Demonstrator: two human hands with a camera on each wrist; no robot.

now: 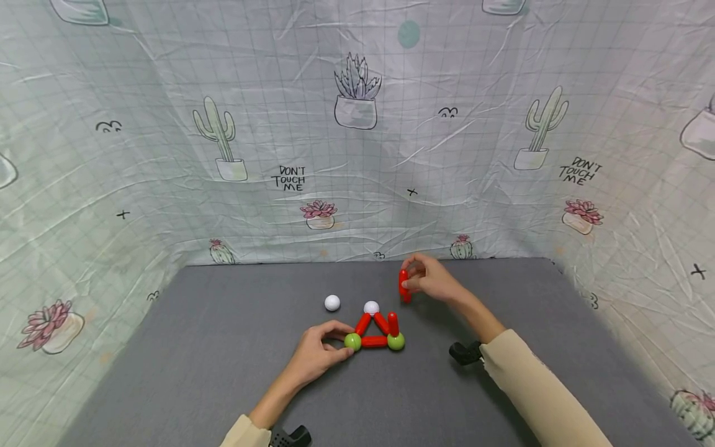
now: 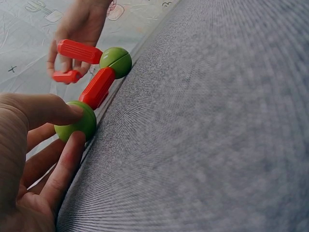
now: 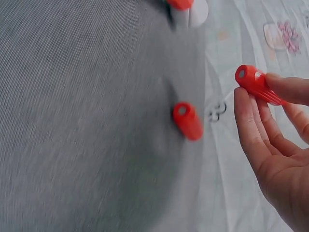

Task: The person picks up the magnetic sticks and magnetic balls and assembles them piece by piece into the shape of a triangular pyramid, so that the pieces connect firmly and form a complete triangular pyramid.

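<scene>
My left hand point(image 1: 317, 355) pinches a green ball point(image 2: 77, 123) between thumb and fingers, at the left corner of a flat triangle. Three red rods, one of them the front rod point(image 1: 374, 342), link that ball with a second green ball point(image 1: 396, 341) and a white ball point(image 1: 371, 308). From the second green ball another red rod point(image 1: 393, 323) sticks up. Farther back, my right hand point(image 1: 432, 280) holds a loose red rod point(image 3: 258, 84) between thumb and fingertips. Below it, a separate red rod point(image 3: 188, 122) lies on the table, its round grey end showing in the right wrist view.
A loose white ball point(image 1: 332, 303) sits on the grey table point(image 1: 223, 347), left of the triangle's back corner. A cloth printed with plants point(image 1: 368, 161) hangs close behind the table and at both sides.
</scene>
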